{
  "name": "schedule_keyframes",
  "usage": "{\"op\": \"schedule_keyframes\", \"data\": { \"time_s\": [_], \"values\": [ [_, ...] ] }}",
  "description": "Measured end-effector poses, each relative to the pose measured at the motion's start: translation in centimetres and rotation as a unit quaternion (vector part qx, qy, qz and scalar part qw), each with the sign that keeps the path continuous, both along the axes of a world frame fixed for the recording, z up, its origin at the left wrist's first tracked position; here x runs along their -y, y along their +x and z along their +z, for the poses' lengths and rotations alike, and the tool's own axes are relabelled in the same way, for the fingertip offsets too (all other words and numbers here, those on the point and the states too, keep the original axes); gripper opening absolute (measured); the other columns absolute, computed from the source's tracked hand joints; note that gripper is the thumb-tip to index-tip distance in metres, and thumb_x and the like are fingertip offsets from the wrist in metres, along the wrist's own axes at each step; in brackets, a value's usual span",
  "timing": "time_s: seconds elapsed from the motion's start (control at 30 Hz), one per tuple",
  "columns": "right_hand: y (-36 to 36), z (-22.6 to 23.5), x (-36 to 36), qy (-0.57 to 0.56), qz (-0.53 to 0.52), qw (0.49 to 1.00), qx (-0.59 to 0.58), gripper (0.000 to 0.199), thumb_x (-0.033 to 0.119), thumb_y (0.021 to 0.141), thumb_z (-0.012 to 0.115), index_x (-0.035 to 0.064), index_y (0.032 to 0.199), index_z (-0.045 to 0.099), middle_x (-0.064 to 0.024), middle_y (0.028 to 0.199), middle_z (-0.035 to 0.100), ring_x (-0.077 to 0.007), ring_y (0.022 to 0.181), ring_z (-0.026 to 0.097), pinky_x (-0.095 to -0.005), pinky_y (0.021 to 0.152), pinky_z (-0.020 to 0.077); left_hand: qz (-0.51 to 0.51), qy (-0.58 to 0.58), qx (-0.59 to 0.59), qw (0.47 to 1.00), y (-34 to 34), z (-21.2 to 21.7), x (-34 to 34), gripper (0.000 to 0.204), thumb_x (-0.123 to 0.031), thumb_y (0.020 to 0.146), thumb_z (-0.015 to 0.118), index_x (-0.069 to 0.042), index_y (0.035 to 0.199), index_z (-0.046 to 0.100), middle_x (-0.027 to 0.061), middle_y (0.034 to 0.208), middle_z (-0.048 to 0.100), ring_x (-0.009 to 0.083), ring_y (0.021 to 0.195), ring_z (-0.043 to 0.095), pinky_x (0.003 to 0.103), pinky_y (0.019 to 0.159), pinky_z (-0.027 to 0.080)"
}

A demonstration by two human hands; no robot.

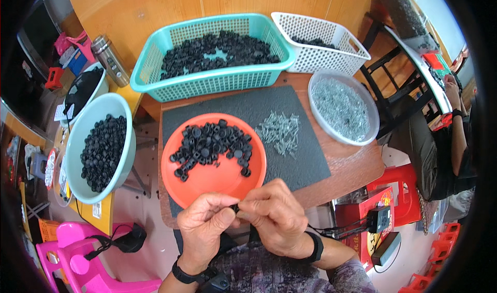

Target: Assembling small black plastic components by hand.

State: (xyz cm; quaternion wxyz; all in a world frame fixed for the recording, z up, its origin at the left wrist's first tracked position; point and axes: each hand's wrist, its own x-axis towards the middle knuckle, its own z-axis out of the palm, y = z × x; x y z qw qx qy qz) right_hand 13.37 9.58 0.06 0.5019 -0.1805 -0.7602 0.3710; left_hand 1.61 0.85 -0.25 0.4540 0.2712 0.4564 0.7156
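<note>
My left hand (pixel 203 226) pinches a small black plastic part (pixel 235 208) between thumb and fingertips, just off the near rim of an orange plate (pixel 207 185). The fingertips of my right hand (pixel 275 216) are closed against the same spot. Whatever they grip there is mostly hidden by the fingers. Black plastic knobs (pixel 204 147) lie heaped on the far half of the plate. To its right, a loose pile of silver screws (pixel 279 132) rests on a dark grey mat (pixel 305 163).
Behind the mat stand a teal basket (pixel 217 83) and a white basket (pixel 331 57), both holding black parts. A clear tub of screws (pixel 344 109) is at right, a pale green basin (pixel 129 153) of black knobs at left. Another person's arm (pixel 458 137) shows far right.
</note>
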Motion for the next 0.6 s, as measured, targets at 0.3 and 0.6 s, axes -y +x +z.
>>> {"op": "schedule_keyframes", "data": {
  "time_s": [0.3,0.6],
  "values": [
    [-0.5,-0.7,0.2,0.071,-0.022,0.997,0.000,0.030,-0.003,0.059,0.071,0.0000,0.088,0.063,-0.0102,0.080,0.060,-0.0229,0.069,0.055,-0.0302,0.058,0.0453,0.002,-0.009,0.028,1.000,-0.1,0.1,0.1,0.018,-0.003,0.083,0.062,0.005,0.099,0.058,0.0129,0.090,0.064,0.0148,0.070,0.062,0.024,0.061,0.053],
    [-0.9,1.1,-2.8,0.123,-0.017,0.988,0.095,0.030,-0.004,0.063,0.067,0.0005,0.092,0.062,-0.0109,0.083,0.057,-0.0254,0.072,0.053,-0.0327,0.059,0.0449,0.071,-0.009,0.013,0.997,-1.2,-0.3,-0.3,0.021,-0.009,0.081,0.066,0.005,0.094,0.058,0.0145,0.080,0.064,0.0161,0.061,0.061,0.026,0.055,0.051]
  ]
}}
